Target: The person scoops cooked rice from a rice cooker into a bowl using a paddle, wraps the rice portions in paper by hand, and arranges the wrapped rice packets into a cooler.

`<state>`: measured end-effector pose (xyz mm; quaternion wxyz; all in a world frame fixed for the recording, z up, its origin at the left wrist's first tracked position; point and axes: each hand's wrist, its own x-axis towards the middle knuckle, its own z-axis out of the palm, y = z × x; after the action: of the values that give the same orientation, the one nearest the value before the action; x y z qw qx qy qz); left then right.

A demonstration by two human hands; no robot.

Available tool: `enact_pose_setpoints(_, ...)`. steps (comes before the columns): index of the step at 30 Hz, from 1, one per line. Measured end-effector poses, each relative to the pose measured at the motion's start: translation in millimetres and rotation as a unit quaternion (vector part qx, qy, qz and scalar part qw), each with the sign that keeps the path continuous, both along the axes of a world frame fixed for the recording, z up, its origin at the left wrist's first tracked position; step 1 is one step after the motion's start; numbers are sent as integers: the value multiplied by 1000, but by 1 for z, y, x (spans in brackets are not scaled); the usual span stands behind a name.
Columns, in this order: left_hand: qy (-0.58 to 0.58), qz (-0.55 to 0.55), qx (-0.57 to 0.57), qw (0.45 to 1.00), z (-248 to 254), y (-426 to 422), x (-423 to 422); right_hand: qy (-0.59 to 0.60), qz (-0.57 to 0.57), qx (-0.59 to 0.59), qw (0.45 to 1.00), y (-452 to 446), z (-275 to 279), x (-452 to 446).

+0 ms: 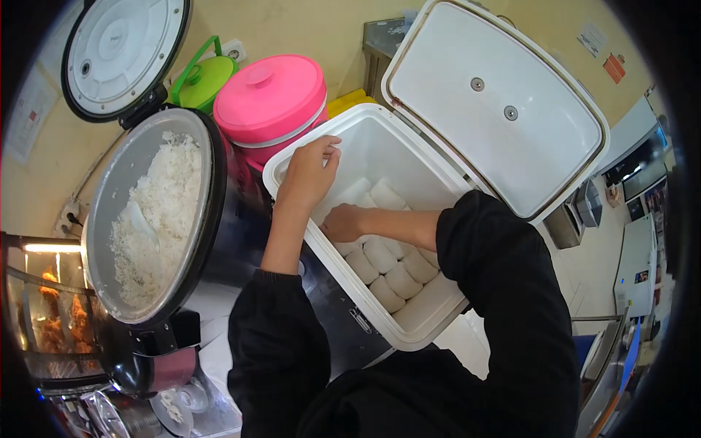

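Note:
A white cooler box [409, 339] stands open in front of me, with rows of rounded white wrapped bundles [380, 255] on its bottom. My left hand [314, 169] is above the box's left rim, its fingers loosely bent and slightly apart, with nothing visible in them. Down inside the box, my right hand [343, 223] is curled at the left side of the bundles. Its fingertips are hidden, and what they hold cannot be made out.
The cooler lid [496, 102] is tipped back at the upper right. To the left stands a large open rice pot [106, 241] with white rice [164, 212] and a pale scoop [144, 226]. Pink [270, 98] and green [208, 82] containers stand behind. Fried food [62, 321] is in a lit case.

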<state>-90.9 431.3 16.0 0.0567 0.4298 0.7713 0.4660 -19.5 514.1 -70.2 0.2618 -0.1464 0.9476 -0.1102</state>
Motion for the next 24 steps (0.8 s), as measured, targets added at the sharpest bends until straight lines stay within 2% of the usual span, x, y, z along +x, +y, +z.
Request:
enact_pose_setpoints(3,-1,-7,8,1000,-3,0,-6,-9,73,38,997,-2,1,4)
enact_pose_setpoints(6,-17,-10,-9,1000,1,-1,-1,-42,3,-15,999,3,-10,-3)
enact_pose_setpoints(10,8,-15,0,1000,-6,2,0,-37,-10,154,987,61,3,-14)
enact_pose_setpoints(12,6,-8,-12,1000,-1,0,1,-48,-121,173,976,64,3,-7)
enact_pose_setpoints(15,12,23,-51,998,-1,-2,2,-112,-29,197,973,66,4,-12)
enact_pose_setpoints(18,33,32,-46,998,-11,-5,6,-138,-27,219,966,59,13,-1)
enact_pose_setpoints(19,38,32,-35,998,-10,-5,8,-144,-38,224,963,67,-1,0)
enact_pose_setpoints(21,-22,9,-51,998,-6,-6,8,-155,-62,234,958,91,-45,-2)
enact_pose_setpoints(24,-45,-6,-32,998,-7,-5,2,-203,-22,271,941,90,-57,-12)
